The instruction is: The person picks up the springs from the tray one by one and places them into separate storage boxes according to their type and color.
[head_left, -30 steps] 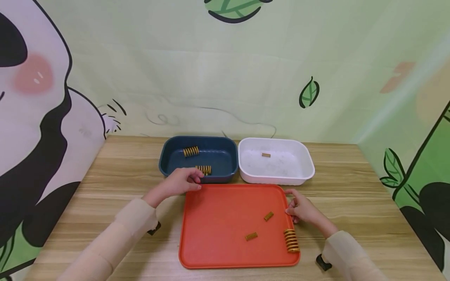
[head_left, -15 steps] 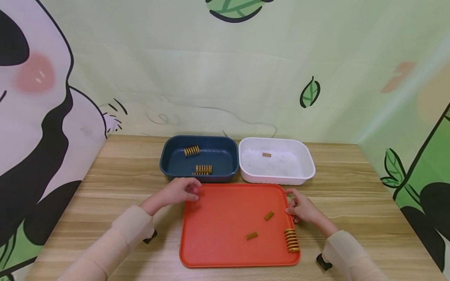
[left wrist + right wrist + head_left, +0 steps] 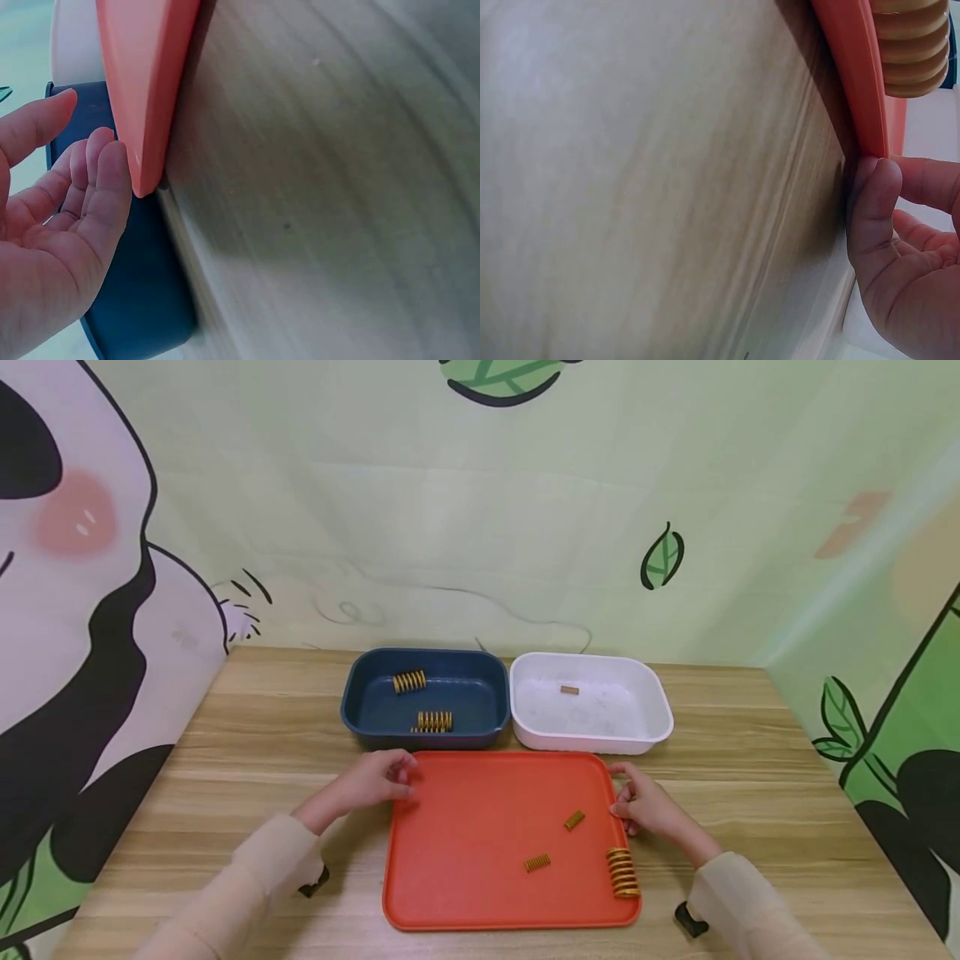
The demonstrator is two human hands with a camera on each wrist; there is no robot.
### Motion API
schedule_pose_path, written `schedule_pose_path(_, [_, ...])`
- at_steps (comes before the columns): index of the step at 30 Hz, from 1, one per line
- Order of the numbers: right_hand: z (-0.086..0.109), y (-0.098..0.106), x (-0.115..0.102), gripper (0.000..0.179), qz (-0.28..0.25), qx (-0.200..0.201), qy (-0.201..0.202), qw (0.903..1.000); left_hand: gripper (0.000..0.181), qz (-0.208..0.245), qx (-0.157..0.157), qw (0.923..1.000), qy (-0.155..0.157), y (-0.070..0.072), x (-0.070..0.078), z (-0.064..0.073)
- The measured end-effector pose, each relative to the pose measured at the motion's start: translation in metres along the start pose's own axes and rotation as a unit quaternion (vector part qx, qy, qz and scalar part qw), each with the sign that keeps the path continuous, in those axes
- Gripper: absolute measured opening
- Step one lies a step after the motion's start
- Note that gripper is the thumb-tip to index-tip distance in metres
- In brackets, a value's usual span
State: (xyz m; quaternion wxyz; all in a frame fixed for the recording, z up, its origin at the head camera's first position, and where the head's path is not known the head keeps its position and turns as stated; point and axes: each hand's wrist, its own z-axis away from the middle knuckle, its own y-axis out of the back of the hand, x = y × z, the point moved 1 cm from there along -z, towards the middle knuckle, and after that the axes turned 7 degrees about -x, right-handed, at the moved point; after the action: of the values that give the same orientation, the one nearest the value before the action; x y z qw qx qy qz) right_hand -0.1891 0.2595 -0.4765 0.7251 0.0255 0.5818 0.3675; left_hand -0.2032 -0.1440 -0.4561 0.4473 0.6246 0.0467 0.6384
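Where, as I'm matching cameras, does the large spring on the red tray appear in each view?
Head: large spring low, right of center, by the right edge of the red tray.
Left wrist: not in it.
Right wrist: at top right, partly cut off.
Shared landmark: the red tray.

Behind my wood-grain table (image 3: pixel 750 760), I see a pale green backdrop (image 3: pixel 480 527) printed with a large cartoon panda (image 3: pixel 45 618) on my left and a black-outlined leaf (image 3: pixel 662 560) to my right.
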Motion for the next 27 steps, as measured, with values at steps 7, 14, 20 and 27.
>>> schedule_pose_path(7, [0.000,-0.001,0.000,0.055,0.000,0.002,-0.002,1.0000,0.035,0.042,0.027,0.9985,-0.020,-0.002,-0.011,0.007])
schedule_pose_path(14, [0.000,0.000,-0.001,0.055,0.001,0.003,-0.003,1.0000,0.047,0.068,0.038,0.9957,0.051,-0.007,-0.007,0.012])
schedule_pose_path(20, [-0.001,-0.001,-0.001,0.054,0.005,0.006,0.001,1.0000,0.052,0.075,0.054,0.9946,0.047,-0.012,-0.014,0.011])
schedule_pose_path(27, [0.000,-0.001,-0.002,0.054,0.007,0.007,-0.001,0.9999,0.054,0.106,0.079,0.9881,0.078,-0.018,-0.014,0.010])
